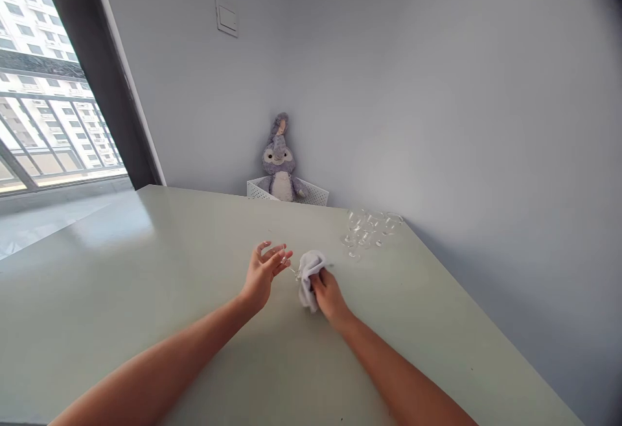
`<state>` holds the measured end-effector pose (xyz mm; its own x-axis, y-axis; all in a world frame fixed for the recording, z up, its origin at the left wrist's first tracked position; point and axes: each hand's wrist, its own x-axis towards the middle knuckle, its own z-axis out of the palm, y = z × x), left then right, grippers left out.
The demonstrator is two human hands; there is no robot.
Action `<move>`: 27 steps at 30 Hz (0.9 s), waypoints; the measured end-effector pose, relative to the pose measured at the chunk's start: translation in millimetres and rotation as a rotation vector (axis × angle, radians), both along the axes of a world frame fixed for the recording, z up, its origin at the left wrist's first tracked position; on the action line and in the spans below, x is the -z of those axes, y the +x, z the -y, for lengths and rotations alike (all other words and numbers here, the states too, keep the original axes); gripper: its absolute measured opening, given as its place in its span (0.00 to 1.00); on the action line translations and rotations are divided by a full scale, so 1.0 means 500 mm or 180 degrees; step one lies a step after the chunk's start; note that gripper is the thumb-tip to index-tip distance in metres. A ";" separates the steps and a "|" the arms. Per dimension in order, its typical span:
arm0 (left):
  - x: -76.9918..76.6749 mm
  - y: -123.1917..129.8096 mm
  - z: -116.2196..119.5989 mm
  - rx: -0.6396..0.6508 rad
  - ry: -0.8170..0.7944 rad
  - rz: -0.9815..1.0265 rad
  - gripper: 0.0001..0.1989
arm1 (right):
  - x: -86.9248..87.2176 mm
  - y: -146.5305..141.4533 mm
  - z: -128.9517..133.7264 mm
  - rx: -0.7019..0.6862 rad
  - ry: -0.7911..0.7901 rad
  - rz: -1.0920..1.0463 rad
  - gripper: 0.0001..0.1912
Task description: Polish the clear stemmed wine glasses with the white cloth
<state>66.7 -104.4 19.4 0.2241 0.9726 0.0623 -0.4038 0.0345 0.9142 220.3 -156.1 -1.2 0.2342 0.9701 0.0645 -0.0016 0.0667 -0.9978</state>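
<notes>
My left hand (265,270) holds a clear stemmed glass (293,271), its fingers curled round the bowl. The see-through glass is tilted, with its stem pointing right, and much of its outline is hard to make out. In my right hand (328,292) is a bunched white cloth (311,265), pressed near the foot end of the glass. The cloth covers part of that end. Both hands are above the middle of the pale green table (204,244).
Several clear stemmed glasses (364,238) stand close together at the table's back right, by the wall. A purple plush toy (280,160) sits in a white perforated basket (315,196) behind the far edge. A window (48,102) is at left.
</notes>
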 end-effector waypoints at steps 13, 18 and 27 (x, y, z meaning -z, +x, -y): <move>0.015 -0.010 0.009 -0.0665 0.2465 -0.1217 0.28 | -0.014 -0.010 0.020 -0.0608 -0.0146 0.1525 0.10; 0.014 -0.024 -0.004 -0.1128 0.3213 -0.1829 0.27 | -0.041 0.014 0.027 0.0030 0.0768 0.2680 0.10; 0.007 -0.006 0.053 -0.0560 0.4938 -0.1854 0.33 | -0.026 -0.025 0.044 -0.0745 0.1275 0.1527 0.05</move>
